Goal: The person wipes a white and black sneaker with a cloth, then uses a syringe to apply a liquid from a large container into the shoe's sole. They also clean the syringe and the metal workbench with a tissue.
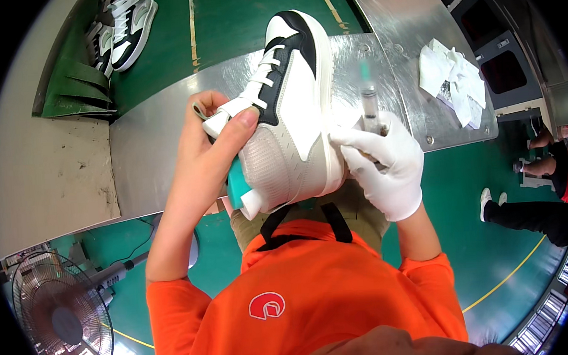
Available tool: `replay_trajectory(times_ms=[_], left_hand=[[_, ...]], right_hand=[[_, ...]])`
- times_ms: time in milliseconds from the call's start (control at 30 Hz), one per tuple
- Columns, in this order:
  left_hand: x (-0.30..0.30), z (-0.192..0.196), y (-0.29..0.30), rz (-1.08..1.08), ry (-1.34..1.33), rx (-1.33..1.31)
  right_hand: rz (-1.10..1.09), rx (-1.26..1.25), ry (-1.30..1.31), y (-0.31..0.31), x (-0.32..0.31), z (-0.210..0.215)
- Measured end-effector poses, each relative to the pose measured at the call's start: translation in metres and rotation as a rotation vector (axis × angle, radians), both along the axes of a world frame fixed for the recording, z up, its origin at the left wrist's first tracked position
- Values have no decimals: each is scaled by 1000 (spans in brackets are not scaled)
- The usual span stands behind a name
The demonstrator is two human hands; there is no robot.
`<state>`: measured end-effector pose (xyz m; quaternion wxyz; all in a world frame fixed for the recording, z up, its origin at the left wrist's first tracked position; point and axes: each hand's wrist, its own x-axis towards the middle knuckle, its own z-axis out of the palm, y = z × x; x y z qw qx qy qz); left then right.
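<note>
A white, grey and black lace-up sneaker point(291, 115) stands tilted in front of me, its toe pointing away over the metal table. A teal and white insert point(237, 185) sticks out of its heel opening. My bare left hand point(215, 137) grips the sneaker at the tongue and collar, thumb pressed near the top laces. On the other side, my right hand point(390, 163) wears a white glove and is closed around a clear syringe point(370, 100). The syringe's blurred green tip points up and away, beside the sneaker's sole. Part of its barrel is hidden by the gloved fingers.
Behind the metal tabletop point(157, 130) runs a green surface point(235, 18) with tan lines. More sneakers point(133, 30) rest at the far left, near green flaps point(77, 92). Crumpled white cloths point(453, 79) lie at right. A fan point(65, 321) stands lower left; other people's legs point(520, 218) show at right.
</note>
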<state>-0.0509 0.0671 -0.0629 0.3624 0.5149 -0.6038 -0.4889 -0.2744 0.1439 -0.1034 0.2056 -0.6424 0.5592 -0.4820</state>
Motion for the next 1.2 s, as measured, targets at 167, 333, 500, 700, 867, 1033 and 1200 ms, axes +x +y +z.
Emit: replay_trajectory(times_ms=[167, 333, 500, 700, 867, 1033, 1200], left_hand=[[0, 1, 2, 3, 23, 7], [2, -1, 2, 8, 65, 37], [4, -1, 4, 22, 41, 53], [3, -5, 7, 30, -34, 10], [5, -8, 7, 23, 12, 23], [14, -11, -7, 34, 98, -25], [12, 7, -58, -21, 116, 11]], right_hand=[[7, -79, 79, -6, 4, -6], [37, -36, 233, -7, 7, -4], [64, -81, 321, -11, 7, -4], [53, -88, 246, -10, 4, -5], [34, -108, 365, -7, 10, 4], [26, -85, 88, -1, 2, 11], [-150, -1, -234, -12, -28, -15]])
